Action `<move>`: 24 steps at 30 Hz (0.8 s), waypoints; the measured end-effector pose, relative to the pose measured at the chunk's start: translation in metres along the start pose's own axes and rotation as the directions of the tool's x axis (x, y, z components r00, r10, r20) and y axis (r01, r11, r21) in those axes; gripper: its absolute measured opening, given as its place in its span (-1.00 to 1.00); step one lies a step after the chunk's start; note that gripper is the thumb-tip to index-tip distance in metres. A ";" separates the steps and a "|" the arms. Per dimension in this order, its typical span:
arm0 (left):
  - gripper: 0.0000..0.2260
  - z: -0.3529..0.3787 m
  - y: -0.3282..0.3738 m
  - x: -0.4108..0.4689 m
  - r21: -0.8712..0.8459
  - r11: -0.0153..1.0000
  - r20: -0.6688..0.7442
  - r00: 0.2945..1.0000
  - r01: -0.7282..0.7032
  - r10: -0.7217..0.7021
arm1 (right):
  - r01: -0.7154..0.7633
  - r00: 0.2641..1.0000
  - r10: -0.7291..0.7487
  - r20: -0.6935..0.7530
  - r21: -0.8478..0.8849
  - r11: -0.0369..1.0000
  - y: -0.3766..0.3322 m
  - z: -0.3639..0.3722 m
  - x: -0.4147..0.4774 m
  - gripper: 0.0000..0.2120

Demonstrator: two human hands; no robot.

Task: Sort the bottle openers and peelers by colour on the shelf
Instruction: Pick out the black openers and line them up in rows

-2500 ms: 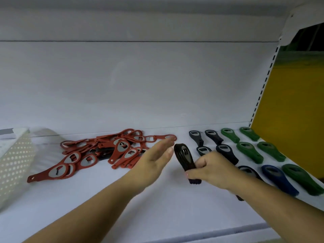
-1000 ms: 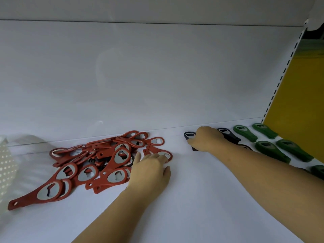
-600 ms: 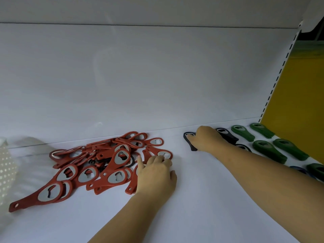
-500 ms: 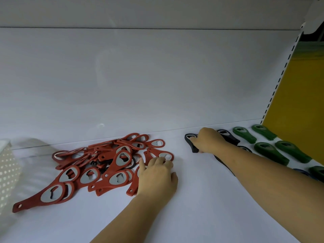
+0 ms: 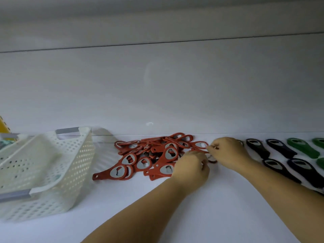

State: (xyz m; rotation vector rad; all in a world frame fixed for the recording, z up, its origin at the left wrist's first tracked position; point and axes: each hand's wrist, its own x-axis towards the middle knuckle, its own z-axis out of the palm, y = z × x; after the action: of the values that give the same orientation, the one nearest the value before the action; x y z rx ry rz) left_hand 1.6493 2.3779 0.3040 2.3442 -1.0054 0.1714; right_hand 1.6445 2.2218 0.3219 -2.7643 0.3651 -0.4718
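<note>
Our right hand [image 5: 228,151] has left the black row [image 5: 257,148], fingertips pinching a red opener [image 5: 199,145]; left hand [image 5: 191,168] curls, hold unclear. Likely light, stiff: take its ring.

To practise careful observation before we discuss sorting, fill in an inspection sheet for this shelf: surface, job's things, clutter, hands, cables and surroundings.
Surface: white shelf, flat.
Job's things: red openers in a tangled pile. To its right, black openers and green openers are laid out in rows.
Clutter: white basket at the left, contents unclear.
Grippers: left hand and right hand are both at the pile's right edge. The left's fingers are curled. What either hand holds cannot be told.
Cables: nothing seen.
Surroundings: white back wall; yellow strip at far left.
</note>
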 end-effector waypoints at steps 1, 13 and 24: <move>-0.77 -0.009 -0.012 -0.004 0.016 0.999 0.009 1.000 -0.030 0.030 | 0.015 1.000 -0.015 0.007 0.032 0.999 -0.009 0.006 -0.001 -0.63; -0.53 -0.084 -0.121 -0.059 0.497 0.847 0.151 0.942 0.189 -0.299 | 0.353 0.917 -0.381 0.120 0.200 0.914 -0.082 0.055 -0.010 -0.51; -0.51 -0.100 -0.142 -0.051 0.233 0.921 -0.124 0.949 0.313 -0.291 | 0.101 0.992 -0.091 -0.087 0.114 0.988 -0.065 0.062 0.007 -0.82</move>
State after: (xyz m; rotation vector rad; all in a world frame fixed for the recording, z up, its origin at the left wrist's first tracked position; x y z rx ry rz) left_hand 1.7223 2.5430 0.3043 2.6610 -0.5950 0.2908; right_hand 1.6859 2.2959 0.2906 -2.6622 0.2154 -0.6108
